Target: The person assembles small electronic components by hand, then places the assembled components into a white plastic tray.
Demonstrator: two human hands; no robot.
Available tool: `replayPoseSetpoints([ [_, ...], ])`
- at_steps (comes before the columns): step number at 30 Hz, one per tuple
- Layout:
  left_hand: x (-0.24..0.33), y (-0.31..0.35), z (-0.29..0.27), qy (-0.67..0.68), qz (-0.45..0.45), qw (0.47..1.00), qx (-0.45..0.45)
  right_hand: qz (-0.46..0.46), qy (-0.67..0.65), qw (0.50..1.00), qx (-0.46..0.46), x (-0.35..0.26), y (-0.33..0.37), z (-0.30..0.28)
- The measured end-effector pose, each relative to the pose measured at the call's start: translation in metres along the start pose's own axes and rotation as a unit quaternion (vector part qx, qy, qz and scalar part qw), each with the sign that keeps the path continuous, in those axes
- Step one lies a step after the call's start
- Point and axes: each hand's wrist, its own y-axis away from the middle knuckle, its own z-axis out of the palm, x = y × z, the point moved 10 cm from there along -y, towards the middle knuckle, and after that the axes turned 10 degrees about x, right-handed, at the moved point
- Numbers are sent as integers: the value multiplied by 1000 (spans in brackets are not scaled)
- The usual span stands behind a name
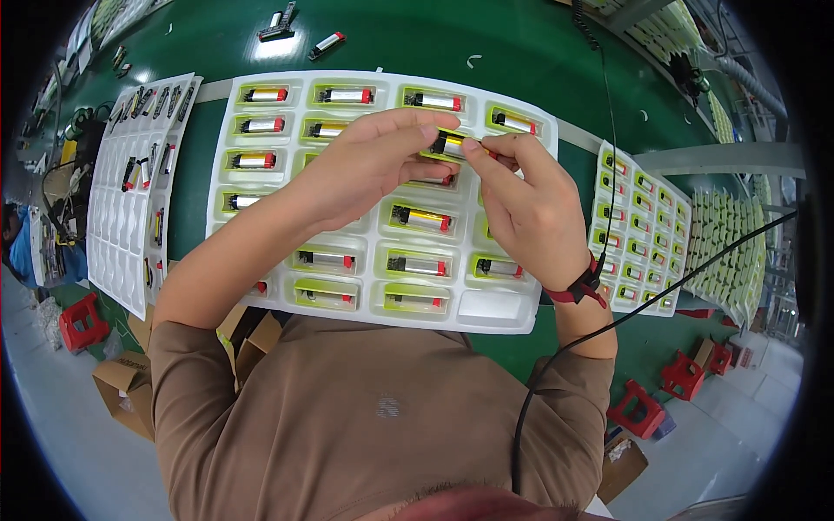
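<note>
Both hands are in close over the white tray (pixel 369 282), between one and two o'clock from its centre, and there's the small yellow-and-black cylindrical unit (pixel 449 145) held between them! The left hand (pixel 382 161) pinches its nine o'clock end with thumb and fingers; the right hand (pixel 532 187), red-and-black strap (pixel 584 290) at the wrist, has thumb and forefinger pinched on the three o'clock end. Similar units sit in the compartments below, and two more trays flank the action, at nine (pixel 117 234) and three o'clock (pixel 641 239).
</note>
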Motion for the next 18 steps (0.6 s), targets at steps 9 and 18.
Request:
replayPoseSetpoints([
  [9, 6, -4, 1, -155, 83, 984, 6, 260, -257, 927, 79, 65, 17, 14],
  [18, 17, 0, 1, -370, 170, 913, 7, 239, -281, 927, 66, 71, 27, 24],
])
